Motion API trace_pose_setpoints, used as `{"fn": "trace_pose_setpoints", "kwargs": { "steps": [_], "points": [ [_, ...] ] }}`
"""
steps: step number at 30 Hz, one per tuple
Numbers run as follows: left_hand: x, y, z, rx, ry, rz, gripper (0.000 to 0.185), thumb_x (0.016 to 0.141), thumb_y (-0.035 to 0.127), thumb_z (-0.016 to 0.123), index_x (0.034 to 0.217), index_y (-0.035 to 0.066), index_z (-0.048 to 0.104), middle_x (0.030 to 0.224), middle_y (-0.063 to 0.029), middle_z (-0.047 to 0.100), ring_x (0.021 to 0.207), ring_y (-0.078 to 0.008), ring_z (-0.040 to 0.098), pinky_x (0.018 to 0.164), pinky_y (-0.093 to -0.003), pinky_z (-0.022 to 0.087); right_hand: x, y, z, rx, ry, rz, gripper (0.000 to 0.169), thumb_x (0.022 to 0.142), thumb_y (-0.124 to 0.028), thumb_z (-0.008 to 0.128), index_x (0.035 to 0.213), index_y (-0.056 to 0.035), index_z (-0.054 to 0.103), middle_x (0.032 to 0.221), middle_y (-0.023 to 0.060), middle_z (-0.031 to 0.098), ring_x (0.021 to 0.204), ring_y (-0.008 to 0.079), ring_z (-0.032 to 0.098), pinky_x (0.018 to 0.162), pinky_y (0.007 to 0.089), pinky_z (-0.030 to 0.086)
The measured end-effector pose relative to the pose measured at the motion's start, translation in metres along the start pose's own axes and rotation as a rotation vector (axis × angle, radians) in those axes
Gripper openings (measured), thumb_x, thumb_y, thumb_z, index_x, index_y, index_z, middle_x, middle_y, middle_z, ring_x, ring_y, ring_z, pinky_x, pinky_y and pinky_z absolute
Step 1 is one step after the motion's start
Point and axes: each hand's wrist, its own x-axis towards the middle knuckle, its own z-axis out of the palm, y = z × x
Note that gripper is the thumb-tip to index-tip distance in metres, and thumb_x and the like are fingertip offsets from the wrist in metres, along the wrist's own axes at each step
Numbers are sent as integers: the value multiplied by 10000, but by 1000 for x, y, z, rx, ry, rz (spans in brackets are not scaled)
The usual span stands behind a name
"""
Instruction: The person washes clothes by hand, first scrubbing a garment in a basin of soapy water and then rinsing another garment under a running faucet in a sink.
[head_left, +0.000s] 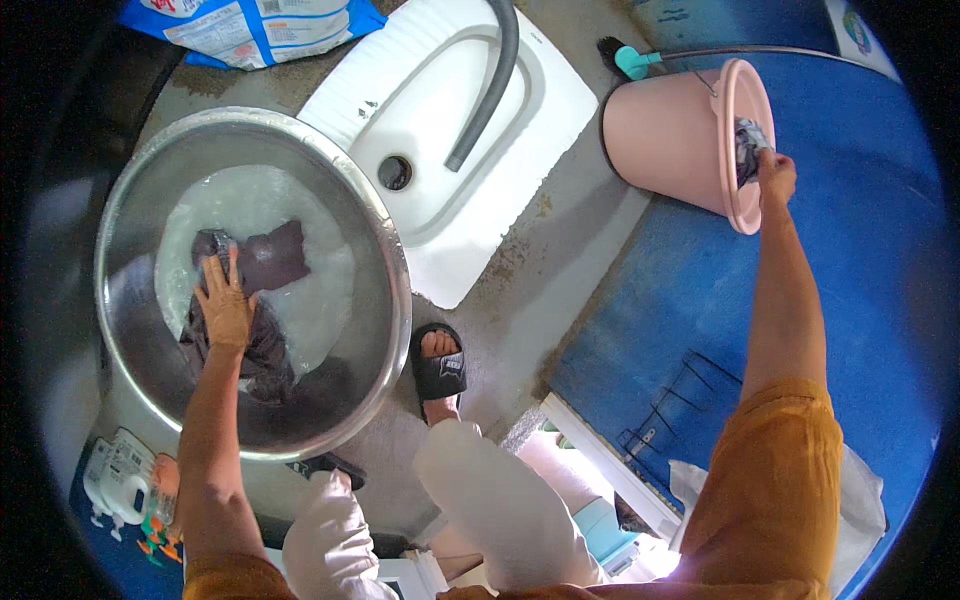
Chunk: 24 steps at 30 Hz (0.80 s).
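My left hand lies flat with spread fingers on a dark, wet garment in a large steel basin. Whitish water fills the basin's bottom, and part of the cloth bulges above it. Off to the right, my right hand is at the mouth of a pink plastic bucket. Its fingers grip a grey and white patterned cloth, which shows at the bucket's opening. The rest of the bucket's inside is hidden.
A white squat toilet with a grey hose lies beyond the basin. A blue-and-white bag stands top left. Behind the bucket is a teal-headed brush. Pump bottles stand lower left. A wire rack hangs on the blue wall.
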Motion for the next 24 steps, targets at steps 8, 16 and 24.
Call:
{"fn": "trace_pose_setpoints", "kwargs": {
  "steps": [8,16,24],
  "points": [
    [-29,43,-130,11,-220,15,658,847,343,631,1415,130,375,1440,-177,396,1374,-348,311,1066,-587,272,-95,-90,-121,809,331,124,297,836,-196,647,1024,16,556,856,77,595,763,153,538,697,290,456],
    [-159,65,-329,-1877,-632,-411,748,805,628,616,1348,130,485,1366,-115,492,1260,-298,433,1017,-534,352,-335,-275,-338,1109,-294,143,149,905,-117,611,970,-78,483,838,-20,442,731,70,436,661,232,400],
    [-269,-30,-407,-2669,-624,-132,455,921,344,458,1262,54,541,1196,-132,624,1064,-319,610,978,-437,470,-465,-319,-499,1222,-991,-538,248,794,-39,625,1016,-60,516,979,122,557,900,309,558,758,404,464]
  ]
}}
